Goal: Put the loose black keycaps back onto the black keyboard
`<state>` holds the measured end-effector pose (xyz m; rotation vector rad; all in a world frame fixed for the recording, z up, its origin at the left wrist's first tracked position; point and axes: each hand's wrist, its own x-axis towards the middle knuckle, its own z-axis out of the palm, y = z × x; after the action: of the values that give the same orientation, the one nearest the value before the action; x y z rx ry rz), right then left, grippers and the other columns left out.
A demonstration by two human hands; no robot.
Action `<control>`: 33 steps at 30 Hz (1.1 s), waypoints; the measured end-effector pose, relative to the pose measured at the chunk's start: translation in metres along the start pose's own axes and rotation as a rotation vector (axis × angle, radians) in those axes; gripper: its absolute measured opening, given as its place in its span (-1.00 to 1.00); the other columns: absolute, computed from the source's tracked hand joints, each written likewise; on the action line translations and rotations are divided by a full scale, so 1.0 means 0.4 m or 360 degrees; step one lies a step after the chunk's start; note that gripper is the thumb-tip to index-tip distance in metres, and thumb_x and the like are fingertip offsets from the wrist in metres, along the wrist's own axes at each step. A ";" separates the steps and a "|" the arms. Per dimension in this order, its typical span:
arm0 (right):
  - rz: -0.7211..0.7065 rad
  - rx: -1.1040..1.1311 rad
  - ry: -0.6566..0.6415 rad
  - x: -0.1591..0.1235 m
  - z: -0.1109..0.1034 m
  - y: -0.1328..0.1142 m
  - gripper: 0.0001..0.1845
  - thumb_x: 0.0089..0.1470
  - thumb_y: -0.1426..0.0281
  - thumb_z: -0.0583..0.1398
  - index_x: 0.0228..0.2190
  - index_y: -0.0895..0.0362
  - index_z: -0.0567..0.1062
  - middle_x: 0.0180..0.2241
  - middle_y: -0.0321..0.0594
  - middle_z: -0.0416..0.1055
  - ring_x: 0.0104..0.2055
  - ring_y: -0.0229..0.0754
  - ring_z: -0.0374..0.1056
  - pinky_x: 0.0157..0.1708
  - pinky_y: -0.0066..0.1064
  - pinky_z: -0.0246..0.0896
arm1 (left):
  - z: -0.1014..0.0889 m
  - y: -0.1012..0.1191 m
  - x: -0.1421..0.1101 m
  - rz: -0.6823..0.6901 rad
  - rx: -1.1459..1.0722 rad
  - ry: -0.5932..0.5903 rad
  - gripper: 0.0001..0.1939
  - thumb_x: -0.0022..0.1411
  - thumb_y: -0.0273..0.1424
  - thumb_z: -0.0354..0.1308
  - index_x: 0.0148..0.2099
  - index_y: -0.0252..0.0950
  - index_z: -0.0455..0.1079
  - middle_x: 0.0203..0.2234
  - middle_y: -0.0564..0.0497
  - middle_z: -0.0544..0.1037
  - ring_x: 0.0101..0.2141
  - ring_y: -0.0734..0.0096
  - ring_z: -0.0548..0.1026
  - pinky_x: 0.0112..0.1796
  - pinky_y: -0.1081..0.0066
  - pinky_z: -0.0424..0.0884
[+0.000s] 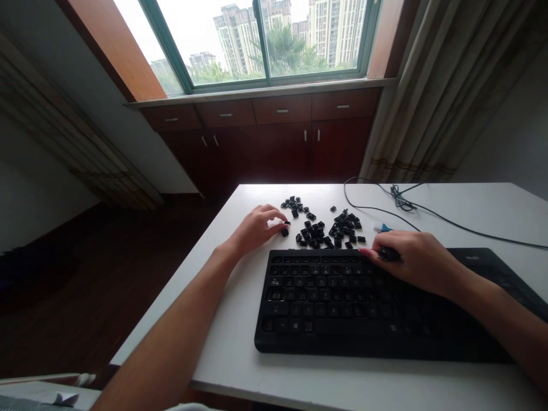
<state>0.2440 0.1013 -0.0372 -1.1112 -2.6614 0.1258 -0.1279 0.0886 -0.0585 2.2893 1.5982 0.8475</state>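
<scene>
My left hand (260, 224) is at the table's left side, thumb and forefinger pinched on a small black keycap (287, 223). Another loose keycap (285, 232) lies just under the fingertips. My right hand (413, 258) is closed above the black keyboard (351, 327), its fingers curled round a small black object (388, 254) whose kind I cannot make out. Beyond its knuckles a blue piece (385, 228) with a pale tip sticks out; whether the hand holds it is hidden. Several key positions on the keyboard's left part look bare of caps. The right forearm covers part of the keyboard.
Piles of loose keycaps (314, 234) lie behind the keyboard, with a smaller dark cluster (293, 203) farther back. A black cable (400, 200) crosses the white table (231, 365) at the back right. Red-brown cabinets (278, 148) stand beneath the window.
</scene>
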 end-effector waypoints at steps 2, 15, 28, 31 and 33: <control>-0.0011 0.0000 0.0010 -0.001 0.000 0.000 -0.57 0.27 0.03 0.07 -0.45 0.06 0.42 -0.48 -0.25 0.46 -0.45 -0.16 0.31 -0.43 -0.33 -0.01 | 0.001 0.007 0.001 -0.0083 -0.0091 0.0030 -0.66 0.25 -0.06 0.22 -0.16 -0.22 0.56 -0.16 -0.12 0.55 -0.21 0.20 0.49 -0.26 0.25 0.47; -0.0043 -0.0017 0.0049 -0.003 0.015 0.009 -0.58 0.28 0.03 0.06 -0.45 0.05 0.42 -0.48 -0.26 0.45 -0.46 -0.16 0.31 -0.43 -0.33 0.01 | -0.022 0.075 0.028 -0.0699 -0.1770 0.0288 -0.59 0.18 -0.11 0.33 -0.06 -0.31 0.54 -0.27 -0.10 0.58 -0.37 0.50 0.46 -0.28 0.44 0.40; -0.0097 -0.0002 0.0081 -0.003 0.017 0.013 -0.60 0.27 0.06 0.09 -0.45 0.06 0.44 -0.47 -0.24 0.47 -0.45 -0.16 0.33 -0.43 -0.34 0.06 | -0.019 0.077 0.026 -0.0757 -0.1804 0.0189 -0.62 0.20 -0.10 0.30 -0.12 -0.30 0.53 -0.29 -0.06 0.55 -0.36 0.49 0.46 -0.29 0.43 0.41; -0.0088 -0.0015 0.0071 -0.003 0.015 0.010 -0.59 0.27 0.05 0.08 -0.45 0.06 0.43 -0.48 -0.25 0.46 -0.46 -0.16 0.32 -0.44 -0.34 0.05 | -0.018 0.073 0.026 -0.0772 -0.1818 0.0201 -0.62 0.20 -0.10 0.30 -0.14 -0.32 0.54 -0.31 -0.06 0.55 -0.37 0.49 0.47 -0.29 0.43 0.41; -0.0061 -0.0019 0.0061 -0.003 0.009 0.006 -0.58 0.27 0.04 0.09 -0.46 0.06 0.43 -0.49 -0.25 0.46 -0.48 -0.17 0.32 -0.45 -0.34 0.05 | -0.018 0.071 0.027 -0.0773 -0.1827 0.0203 -0.62 0.19 -0.10 0.31 -0.15 -0.33 0.54 -0.32 -0.05 0.56 -0.38 0.51 0.47 -0.29 0.44 0.41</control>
<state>0.2455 0.1020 -0.0415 -1.0542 -2.6510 0.0810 -0.1072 0.0865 -0.0355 1.0227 1.1155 1.2997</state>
